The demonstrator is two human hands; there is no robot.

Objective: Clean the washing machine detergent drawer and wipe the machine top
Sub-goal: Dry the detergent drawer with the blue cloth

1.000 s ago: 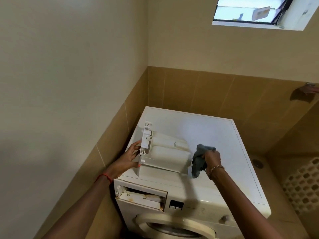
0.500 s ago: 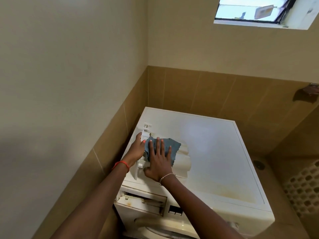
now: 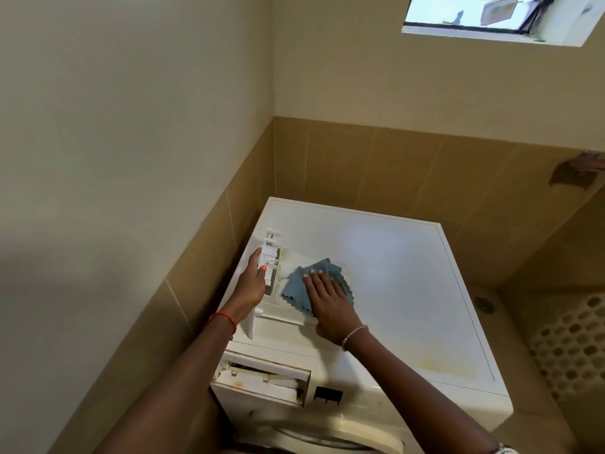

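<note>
The markings on the washing machine's front panel, beside the small dark display [image 3: 328, 396] below the right forearm, are too blurred to read. The left hand [image 3: 252, 285] reaches forward along the wall side, its fingers curled round the end of the white detergent drawer [image 3: 272, 257], gripping it; a red thread bracelet [image 3: 225, 320] circles that wrist. The drawer lies on the machine top [image 3: 409, 283], between the two hands. The right hand [image 3: 330, 306] lies palm down, fingers straight and together, pressing a blue-grey cloth [image 3: 302, 285] flat onto the drawer; a bead bracelet [image 3: 355, 334] sits on its wrist. The open drawer slot [image 3: 262, 378] gapes below the left forearm. A yellowish stain [image 3: 442, 365] marks the top to the right of the right wrist.
</note>
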